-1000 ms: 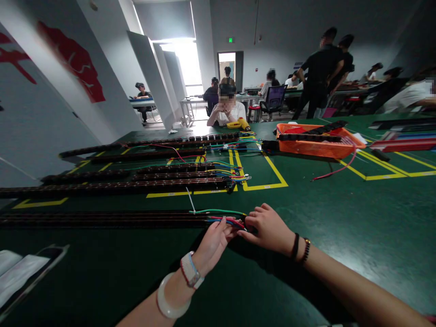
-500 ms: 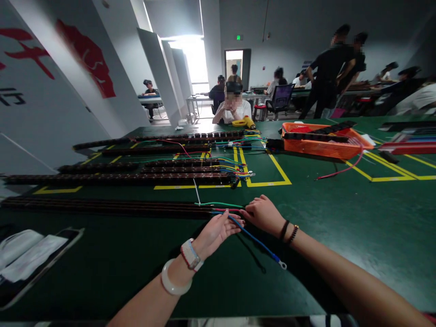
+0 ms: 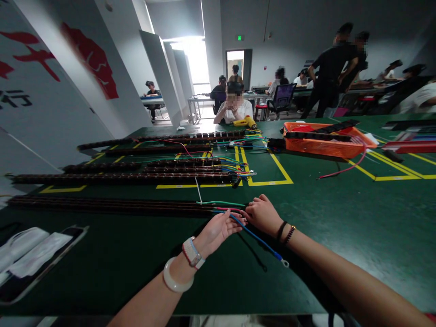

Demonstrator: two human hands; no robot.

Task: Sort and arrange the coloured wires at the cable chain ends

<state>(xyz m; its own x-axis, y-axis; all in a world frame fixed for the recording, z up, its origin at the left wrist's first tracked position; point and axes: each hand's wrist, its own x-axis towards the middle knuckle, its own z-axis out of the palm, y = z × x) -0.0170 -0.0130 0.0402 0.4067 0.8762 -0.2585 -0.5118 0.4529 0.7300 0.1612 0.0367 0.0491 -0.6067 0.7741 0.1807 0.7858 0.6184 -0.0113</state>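
Note:
My left hand (image 3: 220, 230) lies palm up under the wire ends, its fingers stretched and the thumb beside the blue wire (image 3: 257, 238). That wire runs over the palm side and ends in a ring terminal (image 3: 285, 263) above the table. My right hand (image 3: 264, 214) is closed at the ends of the red wire (image 3: 235, 209) and the green wire (image 3: 221, 202); its fingertips are partly hidden. These wires come out of a long dark bundle (image 3: 112, 205) stretching to the left. A white cable tie (image 3: 198, 190) stands up from the bundle near its wire end.
More dark bundles (image 3: 122, 178) with coloured wires lie beyond. An orange basket (image 3: 320, 148) is at the back right, with a yellow heat gun (image 3: 250, 121) at the far edge. A tray (image 3: 76, 236) with white packets sits at left. People sit and stand behind the table.
The view has shifted slightly, so the table items appear a little further right. Both hands keep nearly the same pose at the wires.

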